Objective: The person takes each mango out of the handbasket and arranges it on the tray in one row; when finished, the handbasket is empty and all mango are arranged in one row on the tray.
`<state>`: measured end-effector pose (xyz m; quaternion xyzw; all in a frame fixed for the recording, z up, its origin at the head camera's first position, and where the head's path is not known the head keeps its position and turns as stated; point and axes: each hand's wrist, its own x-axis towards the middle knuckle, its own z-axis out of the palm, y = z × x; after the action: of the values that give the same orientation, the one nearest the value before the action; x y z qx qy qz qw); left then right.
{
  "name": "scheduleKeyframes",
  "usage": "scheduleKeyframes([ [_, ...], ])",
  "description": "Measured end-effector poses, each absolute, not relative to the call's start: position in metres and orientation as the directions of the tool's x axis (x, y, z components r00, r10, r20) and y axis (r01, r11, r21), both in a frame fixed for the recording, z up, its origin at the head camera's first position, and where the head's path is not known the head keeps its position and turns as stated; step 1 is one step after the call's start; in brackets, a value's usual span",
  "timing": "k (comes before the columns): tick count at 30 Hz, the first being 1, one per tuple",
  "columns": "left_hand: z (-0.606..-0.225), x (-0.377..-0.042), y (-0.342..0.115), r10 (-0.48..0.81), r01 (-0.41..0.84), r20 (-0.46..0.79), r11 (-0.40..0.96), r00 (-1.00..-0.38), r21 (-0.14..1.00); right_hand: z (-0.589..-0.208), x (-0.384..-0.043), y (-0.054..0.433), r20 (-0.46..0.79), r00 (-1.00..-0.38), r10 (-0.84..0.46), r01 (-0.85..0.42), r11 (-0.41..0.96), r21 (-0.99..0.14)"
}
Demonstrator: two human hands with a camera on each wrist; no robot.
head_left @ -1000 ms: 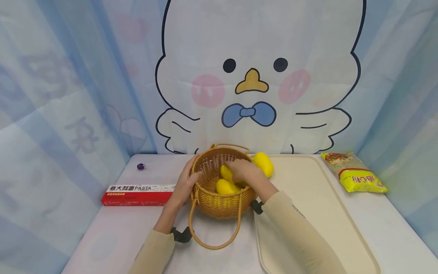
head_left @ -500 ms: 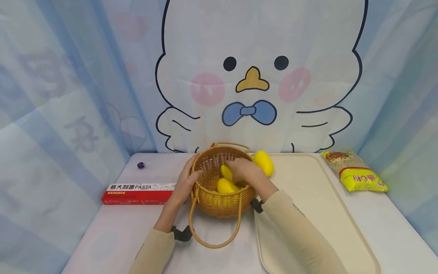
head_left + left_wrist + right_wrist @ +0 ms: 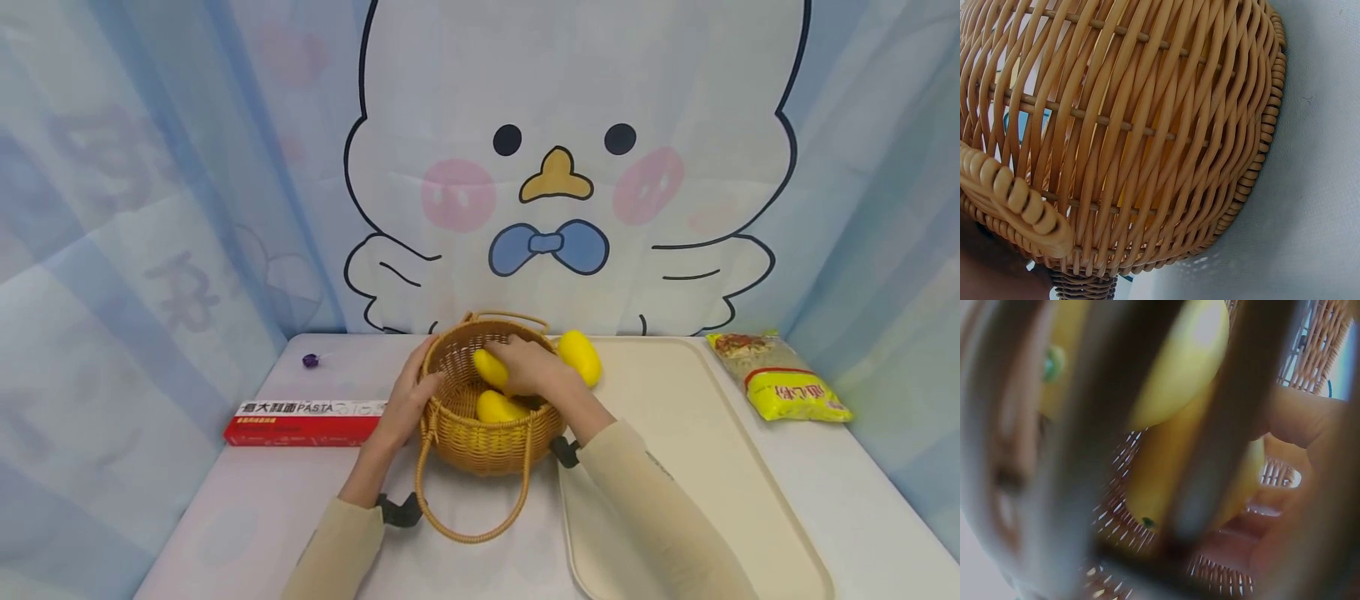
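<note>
At left, the left grip (image 3: 406,400) is clamped on the wicker basket (image 3: 480,454) at its rim; should it slacken, a knock from within could tip the basket. Inside, a yellow mango (image 3: 489,368) next to a second mango (image 3: 498,408) is clamped in the right grip (image 3: 531,368), where smooth skin might let it slip. Farther right, a third mango (image 3: 580,358) at the far left corner of the tray (image 3: 675,425) could roll if nudged.

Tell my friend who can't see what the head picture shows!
A right hand grips a yellow mango-like fruit inside a wicker basket while the left hand holds its side. A red pasta box lies left, a beige tray right.
</note>
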<state>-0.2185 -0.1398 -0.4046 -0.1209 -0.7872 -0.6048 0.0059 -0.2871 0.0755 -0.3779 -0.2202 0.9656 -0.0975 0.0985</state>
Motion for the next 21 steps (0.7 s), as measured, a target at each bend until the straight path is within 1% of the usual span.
scheduleKeyframes([
  [13,-0.4052,-0.2199,-0.1414,0.194,0.193,0.147,0.247,-0.97,0.95,-0.3775,-0.2879,0.0765,-0.015,-0.864,-0.504,-0.468,0.813,-0.347],
  [21,-0.4056,-0.2191,-0.1409,0.19,0.196,0.15,0.253,-0.97,0.947,-0.3766,-0.2878,0.0791,0.048,-0.821,-0.57,-0.537,0.739,-0.408],
])
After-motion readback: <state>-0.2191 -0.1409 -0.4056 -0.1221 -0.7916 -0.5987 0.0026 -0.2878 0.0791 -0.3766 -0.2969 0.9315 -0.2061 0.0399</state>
